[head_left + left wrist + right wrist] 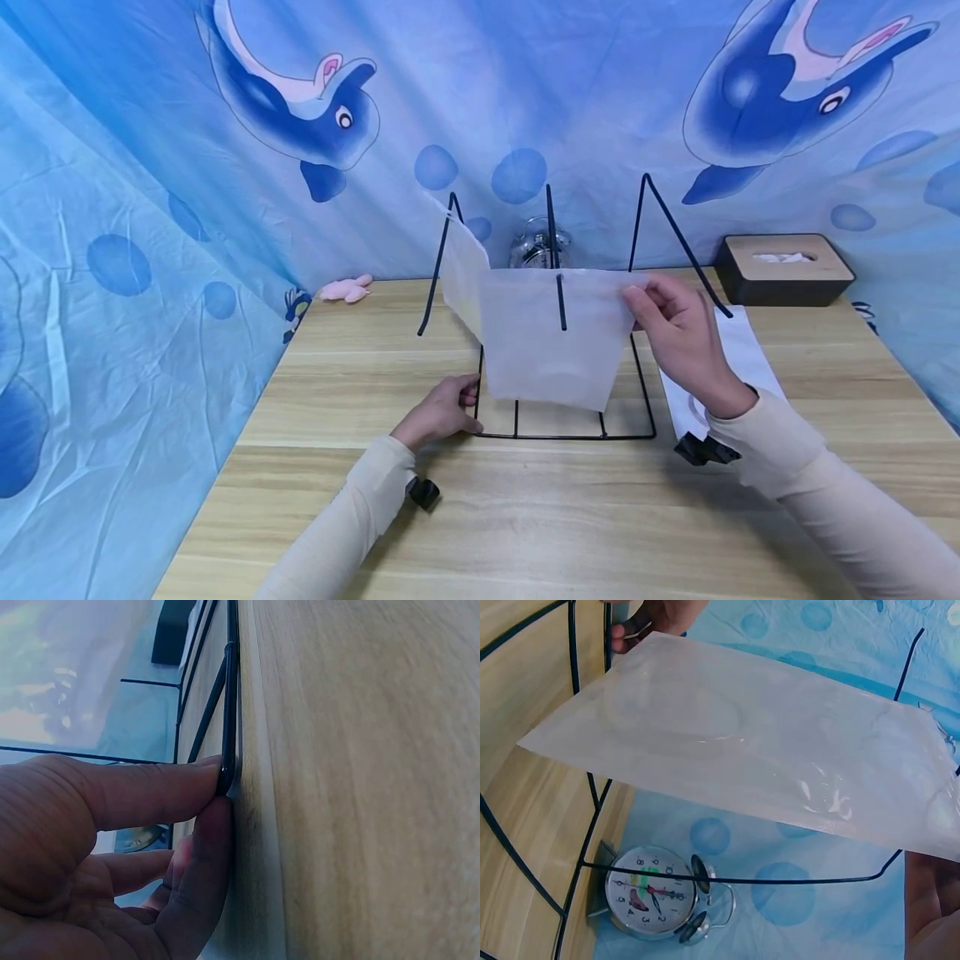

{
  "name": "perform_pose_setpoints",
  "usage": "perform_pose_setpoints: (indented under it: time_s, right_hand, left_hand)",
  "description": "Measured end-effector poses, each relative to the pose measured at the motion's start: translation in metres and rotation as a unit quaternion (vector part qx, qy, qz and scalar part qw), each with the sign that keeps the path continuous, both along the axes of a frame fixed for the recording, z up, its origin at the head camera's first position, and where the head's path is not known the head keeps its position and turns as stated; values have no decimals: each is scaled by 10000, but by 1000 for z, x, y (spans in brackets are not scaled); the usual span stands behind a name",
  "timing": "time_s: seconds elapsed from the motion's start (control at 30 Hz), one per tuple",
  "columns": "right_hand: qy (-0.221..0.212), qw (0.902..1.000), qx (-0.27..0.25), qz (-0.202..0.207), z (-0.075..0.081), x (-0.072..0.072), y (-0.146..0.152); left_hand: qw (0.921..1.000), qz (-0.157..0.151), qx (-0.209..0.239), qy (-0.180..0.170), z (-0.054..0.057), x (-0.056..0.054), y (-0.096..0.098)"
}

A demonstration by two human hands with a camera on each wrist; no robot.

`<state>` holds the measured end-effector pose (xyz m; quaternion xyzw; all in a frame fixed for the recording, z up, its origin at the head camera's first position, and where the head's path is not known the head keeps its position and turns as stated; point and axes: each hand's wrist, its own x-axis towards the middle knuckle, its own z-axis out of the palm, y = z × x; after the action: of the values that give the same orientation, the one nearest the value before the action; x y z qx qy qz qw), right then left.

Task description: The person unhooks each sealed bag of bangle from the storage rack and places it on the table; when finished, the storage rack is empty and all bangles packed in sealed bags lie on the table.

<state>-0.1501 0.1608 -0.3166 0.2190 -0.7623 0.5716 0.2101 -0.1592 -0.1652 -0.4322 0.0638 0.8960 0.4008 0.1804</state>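
Observation:
A black wire rack (577,437) stands on the wooden table. My left hand (446,408) pinches the front left corner of its base between thumb and fingers, close up in the left wrist view. A translucent white plastic bag (551,358) hangs at the rack's middle prong, whose tip shows in front of it. With thumb and fingers, my right hand (678,333) pinches the bag's upper right corner. The bag looks flat in the right wrist view and covers part of that hand. Another translucent bag (465,275) hangs on the left prong, touching or nearly touching the first.
Behind the rack stands a twin-bell alarm clock (651,891), mostly hidden in the head view. A tissue box (783,271) sits at the back right, a pink toy (347,288) at the back left. White paper (750,358) lies under my right forearm. The right prong (678,233) juts toward me.

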Motion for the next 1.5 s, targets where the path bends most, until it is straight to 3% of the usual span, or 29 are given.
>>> perform_pose_setpoints:
  time_s: [0.3, 0.87, 1.2, 1.5]
  right_hand:
    - [-171, 9998, -72, 114, 3, 15, 0]
    - [-81, 9994, -320, 72, -1, 36, 0]
    - [571, 9881, -1259, 682, -8, 42, 1]
    - [454, 9786, -1786, 917, -15, 48, 16]
  left_hand:
    - [9999, 1, -27, -131, -1, -1, -1]
    - [9998, 6, 195, -102, -1, 0, -1]
    - [9996, -76, 255, -47, -1, 0, -1]
    - [9997, 55, 181, -157, -1, 1, -1]
